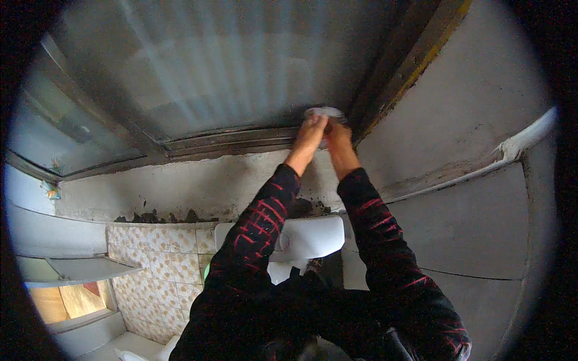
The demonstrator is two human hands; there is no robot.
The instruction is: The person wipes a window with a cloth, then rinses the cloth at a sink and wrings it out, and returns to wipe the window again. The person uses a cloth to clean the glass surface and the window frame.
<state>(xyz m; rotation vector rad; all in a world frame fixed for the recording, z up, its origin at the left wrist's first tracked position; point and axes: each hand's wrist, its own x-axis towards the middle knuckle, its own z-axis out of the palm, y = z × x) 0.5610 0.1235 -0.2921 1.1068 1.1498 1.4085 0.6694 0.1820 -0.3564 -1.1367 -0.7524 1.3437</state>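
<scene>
Both of my arms, in black sleeves with red lines, reach forward to the lower right corner of a window. My left hand (312,131) and my right hand (338,134) are side by side against a whitish cloth or similar soft thing (324,111), which rests at the glass just above the bottom frame. The fingers are blurred and partly hidden, so I cannot tell exactly how each hand grips it. Behind it the window pane (212,67) looks streaked and cloudy. Below runs the dark window frame (235,139).
A rough plaster sill (189,189) with dark crumbled patches lies under the window. Beneath my arms is a white toilet cistern (316,234). A pipe-like white ledge (524,144) follows the right wall. Patterned floor tiles (158,266) and an open doorway (72,300) are at lower left.
</scene>
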